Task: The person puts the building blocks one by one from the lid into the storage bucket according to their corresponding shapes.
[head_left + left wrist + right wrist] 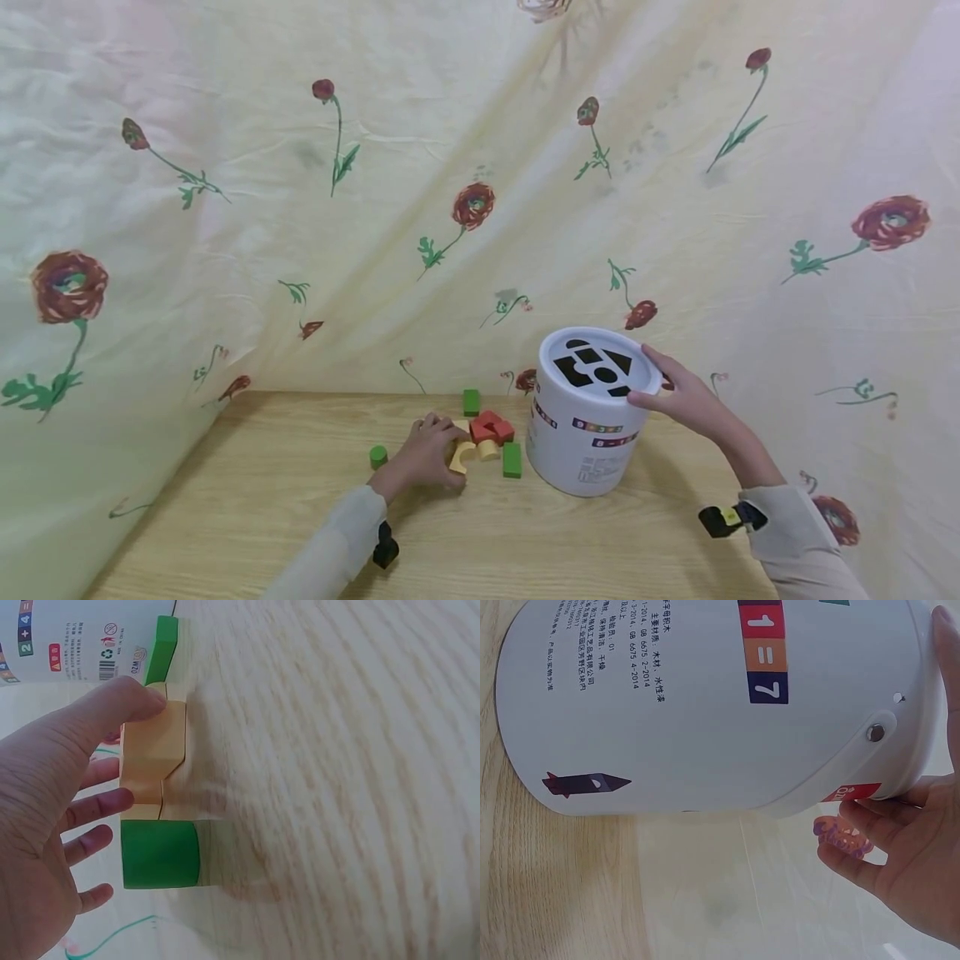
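The white shape-sorter bucket [583, 417] stands upright on the wooden table [247, 500], right of a small cluster of wooden blocks and close to the flowered cloth [225, 208] that hangs behind it. Its lid [600, 367] is on, with black shape cutouts facing up. The right hand [686, 400] rests against the lid's rim on the right side, thumb over the top edge and fingers [855, 832] curled loosely at the side, holding the bucket steady. The left hand [423, 454] lies over the blocks, its thumb [124, 701] pressing on a tan arch block [462, 455] while the other fingers spread out straight beyond it; whether it actually grips the block cannot be told. Beside the hand sit a red block [491, 427], a second tan piece [488, 449], a green rectangular block [512, 459] just next to the bucket's base, a green cube [471, 402] farther back, and a green cylinder [378, 456] left of the wrist
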{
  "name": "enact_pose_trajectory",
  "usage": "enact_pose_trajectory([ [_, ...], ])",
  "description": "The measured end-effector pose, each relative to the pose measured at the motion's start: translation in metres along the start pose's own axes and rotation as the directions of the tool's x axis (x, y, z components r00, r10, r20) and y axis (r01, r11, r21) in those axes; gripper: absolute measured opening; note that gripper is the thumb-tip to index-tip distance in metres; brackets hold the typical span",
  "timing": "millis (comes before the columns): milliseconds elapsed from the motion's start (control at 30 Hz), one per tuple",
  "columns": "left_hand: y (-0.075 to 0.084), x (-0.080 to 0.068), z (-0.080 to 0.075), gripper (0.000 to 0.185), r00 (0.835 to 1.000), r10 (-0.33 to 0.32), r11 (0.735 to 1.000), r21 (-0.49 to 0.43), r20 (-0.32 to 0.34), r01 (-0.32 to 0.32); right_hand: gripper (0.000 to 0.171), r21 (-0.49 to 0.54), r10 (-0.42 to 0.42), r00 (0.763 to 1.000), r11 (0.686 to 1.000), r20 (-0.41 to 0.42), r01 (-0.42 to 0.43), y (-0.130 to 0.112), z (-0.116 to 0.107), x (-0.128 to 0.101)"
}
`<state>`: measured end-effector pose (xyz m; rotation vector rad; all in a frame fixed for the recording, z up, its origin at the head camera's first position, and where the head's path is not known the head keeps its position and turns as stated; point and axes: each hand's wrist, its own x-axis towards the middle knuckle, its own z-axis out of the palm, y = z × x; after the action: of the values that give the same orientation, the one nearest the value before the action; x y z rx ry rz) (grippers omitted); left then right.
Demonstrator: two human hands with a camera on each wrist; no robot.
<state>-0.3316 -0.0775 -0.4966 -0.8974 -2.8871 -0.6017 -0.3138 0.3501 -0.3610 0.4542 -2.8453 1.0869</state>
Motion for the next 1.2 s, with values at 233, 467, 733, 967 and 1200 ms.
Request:
enact_pose_trajectory([
  [233,-0.0012,0.0000,0.0022,0.063,1.000,-0.004,1.000,0.007,-0.023,0.004,0.103,0.002,-0.005,1.000,1.000,-0.001,0.005,0.0003,0.0001,0.0004],
  [467,-0.0024,-0.0008,0.0032,0.063,1.000,-0.009,1.000,0.025,-0.027,0.009,0.102,0.007,-0.010,1.000,1.000,0.000,0.010,0.0021,0.0001,0.0008],
  [733,-0.0050,-0.0017,0.0058,0.067,0.999,-0.035,0.999,0.010,-0.040,0.036,0.101,0.015,-0.016,1.000,1.000,-0.003,0.016,0.0044,0.0011,0.0021],
  [967,-0.0037,-0.0033,0.0060,0.068,0.998,-0.050,0.998,-0.027,-0.044,0.049,0.102,0.017,-0.012,1.000,1.000,0.000,0.012,0.0046,0.0020,0.0024],
  [1200,0.0000,-0.0037,0.0034,0.068,0.997,-0.060,0.996,-0.064,-0.047,0.057,0.101,0.023,-0.022,1.000,0.999,-0.006,0.023,0.0037,0.0013,0.0019],
])
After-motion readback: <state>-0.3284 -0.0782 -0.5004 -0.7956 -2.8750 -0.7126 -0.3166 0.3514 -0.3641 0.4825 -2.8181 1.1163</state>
